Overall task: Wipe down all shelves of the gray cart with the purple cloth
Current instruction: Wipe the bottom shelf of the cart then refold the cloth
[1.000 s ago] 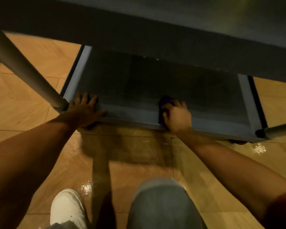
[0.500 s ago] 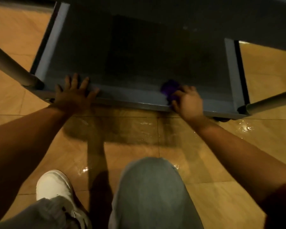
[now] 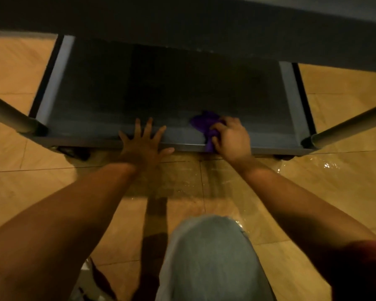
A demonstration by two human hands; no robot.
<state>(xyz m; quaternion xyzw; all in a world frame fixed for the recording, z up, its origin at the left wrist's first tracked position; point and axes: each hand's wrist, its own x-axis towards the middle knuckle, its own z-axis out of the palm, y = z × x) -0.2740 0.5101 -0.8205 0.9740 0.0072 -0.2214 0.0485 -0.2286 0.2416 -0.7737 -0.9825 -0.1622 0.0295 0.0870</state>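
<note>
The gray cart's bottom shelf (image 3: 109, 98) lies low in front of me, dark inside with a lighter raised rim. My right hand (image 3: 233, 139) grips the bunched purple cloth (image 3: 205, 123) and presses it on the front rim, right of centre. My left hand (image 3: 144, 144) rests flat on the same front rim near the middle, fingers spread, holding nothing. A higher shelf (image 3: 204, 27) of the cart overhangs the back of the bottom shelf and hides its far part.
Two pale cart posts rise at the front corners, the left post (image 3: 8, 115) and the right post (image 3: 347, 127). A caster (image 3: 75, 151) shows under the left front corner. The tan tiled floor (image 3: 313, 170) looks wet. My bent knee (image 3: 208, 257) is below.
My left hand has slid right along the front rim toward the middle. My right hand with the cloth stays on the rim right of centre. The view has shifted.
</note>
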